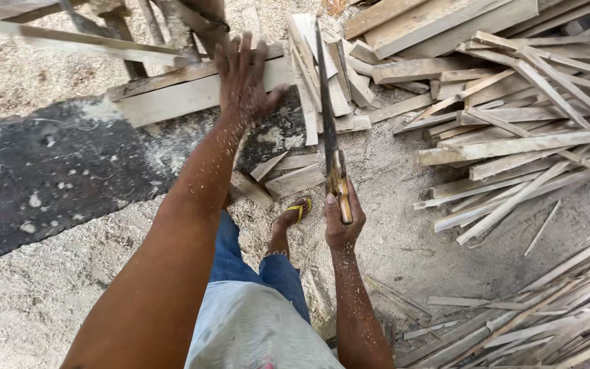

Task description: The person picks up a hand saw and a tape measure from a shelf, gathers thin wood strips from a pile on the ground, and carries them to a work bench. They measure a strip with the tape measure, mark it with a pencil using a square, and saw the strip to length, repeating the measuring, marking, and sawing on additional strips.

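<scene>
A long plank (pixel 192 92) in the upper middle of the frame is pressed flat by the left hand (pixel 244 75), fingers spread apart on it. A handsaw (pixel 330 130) is clamped by its wooden handle in the right hand (pixel 341 219), its blade raised beside the plank, not in the wood. No cut is visible yet. Offcut strips (pixel 513 137) crowd the right; sawdust-covered ground (pixel 35 294) at lower left lies open.

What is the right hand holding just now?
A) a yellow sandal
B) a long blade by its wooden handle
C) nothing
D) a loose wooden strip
B: the right hand closes around the wooden handle of a long blade pointing away over the planks.
</scene>
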A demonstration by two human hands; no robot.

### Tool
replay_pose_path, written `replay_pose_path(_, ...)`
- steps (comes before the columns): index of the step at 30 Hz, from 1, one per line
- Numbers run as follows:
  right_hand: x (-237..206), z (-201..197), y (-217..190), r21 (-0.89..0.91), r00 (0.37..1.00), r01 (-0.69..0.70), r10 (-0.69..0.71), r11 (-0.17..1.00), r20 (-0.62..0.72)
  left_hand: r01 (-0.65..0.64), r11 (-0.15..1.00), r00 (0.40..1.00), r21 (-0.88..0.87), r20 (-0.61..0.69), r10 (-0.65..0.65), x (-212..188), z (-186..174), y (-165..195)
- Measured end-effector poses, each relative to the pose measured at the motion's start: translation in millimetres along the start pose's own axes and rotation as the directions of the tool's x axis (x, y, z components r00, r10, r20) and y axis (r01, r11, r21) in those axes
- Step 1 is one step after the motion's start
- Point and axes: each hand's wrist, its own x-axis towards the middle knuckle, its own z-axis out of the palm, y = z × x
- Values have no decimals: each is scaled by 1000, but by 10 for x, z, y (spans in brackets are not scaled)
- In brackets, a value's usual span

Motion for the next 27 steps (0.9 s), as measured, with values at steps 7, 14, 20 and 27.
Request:
replay_pose_path(7,-909,367,-328,22,996,11,-9,1000,-93,-97,971,976,217,-170,135,-815,-476,-698)
replay_pose_path(14,-1287,812,-497,-80,976,85,-100,993,-195,18,1000,998,18,59,-19,-921,-989,-842)
replay_pose_path(20,-1700,1054,-673,-49,975,30,-40,998,-218,42,989,932,-145,362,13,-1529,-1183,-1122)
replay_pose_path(27,-2770,1343,-583,-381,849,477,-528,792,-35,199,811,969,-550,235,-78,-2906,-1331,-1801)
